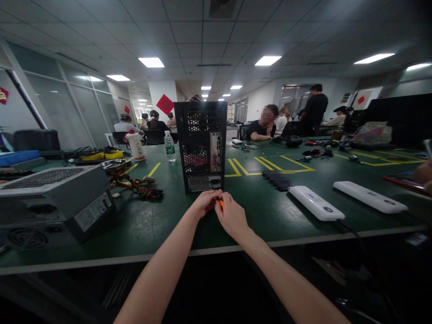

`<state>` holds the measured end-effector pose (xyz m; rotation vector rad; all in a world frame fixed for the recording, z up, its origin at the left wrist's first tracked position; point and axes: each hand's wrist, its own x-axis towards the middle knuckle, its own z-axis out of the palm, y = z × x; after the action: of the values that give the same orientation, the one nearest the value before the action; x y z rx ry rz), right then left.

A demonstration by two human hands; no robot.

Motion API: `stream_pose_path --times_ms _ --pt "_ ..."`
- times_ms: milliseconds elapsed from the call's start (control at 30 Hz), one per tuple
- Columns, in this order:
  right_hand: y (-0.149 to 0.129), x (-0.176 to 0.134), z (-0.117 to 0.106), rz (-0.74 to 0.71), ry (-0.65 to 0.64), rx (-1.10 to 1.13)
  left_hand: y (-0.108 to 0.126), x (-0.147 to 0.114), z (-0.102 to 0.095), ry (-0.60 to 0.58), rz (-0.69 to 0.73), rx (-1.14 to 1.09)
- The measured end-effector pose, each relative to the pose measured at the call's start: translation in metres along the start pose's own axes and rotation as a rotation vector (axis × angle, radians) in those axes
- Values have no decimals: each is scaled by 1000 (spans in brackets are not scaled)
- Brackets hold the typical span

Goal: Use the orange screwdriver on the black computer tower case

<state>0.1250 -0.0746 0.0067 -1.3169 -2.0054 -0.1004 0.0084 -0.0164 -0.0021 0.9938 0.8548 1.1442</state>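
A black computer case [203,146] stands upright on the green table, its rear panel with mesh vents, ports and a bottom power supply facing me. At the case's lower edge, my right hand [232,217] is closed around a screwdriver [221,203] with an orange and black handle; its tip is hidden by my fingers. Meeting it from the left, my left hand [205,202] has its fingers pressed together by the screwdriver's front end, close to the bottom of the power supply. What those left fingers pinch, if anything, is hidden.
Two grey power supply units [50,202] sit at the left, with bundled cables [145,186] beside them. A water bottle [169,147] and a white flask [135,146] stand behind. White power banks [315,203] lie right. Another person's hand [423,173] shows at the right edge.
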Motion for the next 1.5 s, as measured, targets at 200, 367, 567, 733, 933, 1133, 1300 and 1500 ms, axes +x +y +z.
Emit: stream_pose_path --times_ms 200,367,567,733,933,1133,1300,1500 --pt "0 0 -1 2 1 -13 -3 1 -1 -27 8 13" --pt "0 0 -1 10 10 -13 -2 0 0 -19 -2 22" --pt "1 -1 -2 11 39 0 0 12 -9 302 -13 -67" --pt "1 -1 -1 -7 49 8 2 18 -16 345 45 -111" --pt "2 -1 -1 -2 55 0 5 14 -15 320 61 -143" --pt "2 -1 0 4 61 -6 9 11 -14 305 46 -205" --pt "2 0 1 1 62 0 10 10 -14 301 43 -218" --pt "2 0 -1 -4 60 6 9 11 -15 303 47 -216"
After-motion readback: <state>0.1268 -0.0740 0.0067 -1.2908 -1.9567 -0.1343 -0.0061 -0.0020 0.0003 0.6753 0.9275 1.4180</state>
